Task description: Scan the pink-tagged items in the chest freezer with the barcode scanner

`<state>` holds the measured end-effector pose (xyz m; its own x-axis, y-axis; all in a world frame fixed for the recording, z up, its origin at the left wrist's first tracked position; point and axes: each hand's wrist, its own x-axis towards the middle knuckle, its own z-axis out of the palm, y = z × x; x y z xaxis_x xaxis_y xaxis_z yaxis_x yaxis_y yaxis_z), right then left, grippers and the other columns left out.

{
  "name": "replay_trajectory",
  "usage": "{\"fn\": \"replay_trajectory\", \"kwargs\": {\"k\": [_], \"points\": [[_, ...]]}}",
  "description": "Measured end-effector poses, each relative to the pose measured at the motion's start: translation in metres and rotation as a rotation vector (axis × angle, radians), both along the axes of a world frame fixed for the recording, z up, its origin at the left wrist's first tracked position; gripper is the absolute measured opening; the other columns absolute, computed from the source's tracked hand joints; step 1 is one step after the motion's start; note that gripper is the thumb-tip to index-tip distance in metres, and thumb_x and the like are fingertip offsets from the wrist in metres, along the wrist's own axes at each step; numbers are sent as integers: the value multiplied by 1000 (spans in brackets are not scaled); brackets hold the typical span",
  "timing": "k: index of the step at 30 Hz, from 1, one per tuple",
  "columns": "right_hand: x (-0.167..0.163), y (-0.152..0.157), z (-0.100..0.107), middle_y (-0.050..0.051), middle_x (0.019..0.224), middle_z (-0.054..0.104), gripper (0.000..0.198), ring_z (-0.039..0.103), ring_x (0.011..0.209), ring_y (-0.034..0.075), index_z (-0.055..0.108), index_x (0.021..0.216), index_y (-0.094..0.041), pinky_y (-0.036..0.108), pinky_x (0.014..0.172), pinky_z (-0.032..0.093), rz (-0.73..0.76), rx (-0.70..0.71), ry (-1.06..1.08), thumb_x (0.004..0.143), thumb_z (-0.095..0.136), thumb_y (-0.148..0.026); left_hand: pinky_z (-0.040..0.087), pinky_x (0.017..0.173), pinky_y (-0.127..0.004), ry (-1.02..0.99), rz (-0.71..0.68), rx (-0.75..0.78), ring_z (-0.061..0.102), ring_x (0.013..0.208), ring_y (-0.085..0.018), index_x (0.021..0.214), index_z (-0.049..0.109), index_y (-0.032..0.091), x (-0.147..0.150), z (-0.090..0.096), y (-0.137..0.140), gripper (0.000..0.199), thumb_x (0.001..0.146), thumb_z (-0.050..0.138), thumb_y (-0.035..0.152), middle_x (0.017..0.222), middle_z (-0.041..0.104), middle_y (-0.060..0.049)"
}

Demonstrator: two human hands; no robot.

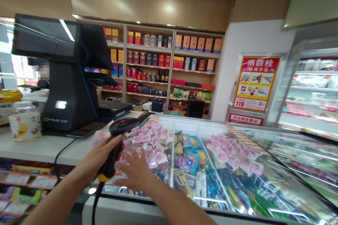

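Observation:
My left hand [104,156] is wrapped around the handle of a black barcode scanner [112,151], which has a yellow base and a cable running down. The scanner's head points to the right, over the near left part of a glass-topped chest freezer [190,208]. Just right of the scanner, my right hand [136,170] has its fingers spread, palm down, with nothing held. It hovers over or touches a spread of small pink-and-white packets [154,154] on the glass; I cannot tell which. A second group of similar packets [233,153] lies on the right half of the glass.
A black cash register terminal [70,95] stands on the white counter [52,153] at left, beside a pouch [25,126]. Under the freezer glass are ice cream packs [190,161]. Shelves of boxed goods [148,59] line the back wall, with a red fire-hydrant poster [256,82] to their right.

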<state>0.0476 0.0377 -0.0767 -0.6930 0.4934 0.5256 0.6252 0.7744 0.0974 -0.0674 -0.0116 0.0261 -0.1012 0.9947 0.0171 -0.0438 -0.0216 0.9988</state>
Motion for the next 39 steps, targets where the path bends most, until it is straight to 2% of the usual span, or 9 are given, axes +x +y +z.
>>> {"fn": "replay_trajectory", "kwargs": {"k": [4, 7, 13, 19, 23, 27, 30, 34, 39], "points": [[-30, 13, -5, 0, 124, 38, 35, 24, 115, 26, 43, 108, -32, 56, 88, 19, -80, 6, -29, 78, 32, -46, 38, 34, -19, -38, 21, -1, 48, 41, -10, 68, 52, 19, -5, 1, 2, 24, 62, 56, 42, 53, 55, 2], [-29, 26, -6, -1, 115, 46, 32, 30, 110, 24, 47, 103, -31, 56, 87, 22, -124, -34, -67, 77, 34, -44, 39, 35, -19, -41, 14, -19, 49, 43, -10, 68, 53, 19, -11, -1, 5, 24, 62, 56, 43, 55, 56, 2], [22, 51, -8, 2, 115, 47, 33, 27, 114, 23, 45, 106, -27, 51, 88, 24, -225, -67, -42, 74, 43, -36, 41, 42, -18, 2, -28, 22, 50, 47, -9, 70, 54, 17, -15, -11, 10, 27, 62, 57, 44, 54, 56, 2], [65, 67, -5, 5, 116, 46, 36, 31, 113, 23, 47, 106, -25, 50, 93, 16, -267, -83, 37, 71, 48, -35, 40, 45, -19, 60, -125, 61, 49, 46, -9, 64, 52, 17, 12, -11, 7, 29, 63, 55, 46, 52, 55, 3], [101, 67, 11, 8, 118, 45, 40, 35, 112, 22, 46, 110, -22, 45, 94, 21, -203, -137, 415, 71, 47, -32, 37, 44, -18, 58, -184, 86, 46, 44, -7, 63, 51, 17, 35, -6, 0, 28, 64, 55, 45, 50, 54, 4], [163, 65, 23, 6, 91, 60, 27, 54, 86, 18, 57, 92, -18, 34, 79, 39, -200, -398, 1040, 67, 48, -23, 36, 43, -19, 71, -221, 89, 45, 42, -7, 60, 50, 16, 51, -10, 1, 30, 66, 51, 45, 48, 52, 4], [204, 50, 13, 3, 77, 61, 24, 55, 77, 19, 60, 81, -19, 36, 75, 41, -290, -525, 1214, 58, 58, -24, 36, 44, -19, 75, -274, 79, 45, 43, -7, 60, 49, 16, 60, -14, 3, 30, 67, 51, 45, 49, 52, 4], [212, 11, -21, 6, 105, 54, 36, 43, 104, 24, 59, 93, -24, 39, 91, 29, -305, -347, 1122, 58, 62, -31, 36, 44, -19, 102, -301, 63, 46, 43, -8, 60, 48, 17, 68, -17, 3, 31, 67, 49, 47, 50, 52, 4], [163, 3, -47, 9, 128, 34, 50, 25, 119, 26, 47, 112, -25, 43, 96, 20, -396, -305, 751, 66, 52, -45, 35, 44, -19, 150, -317, 94, 46, 43, -9, 59, 49, 17, 76, -15, 6, 33, 67, 47, 49, 48, 51, 4]]}}
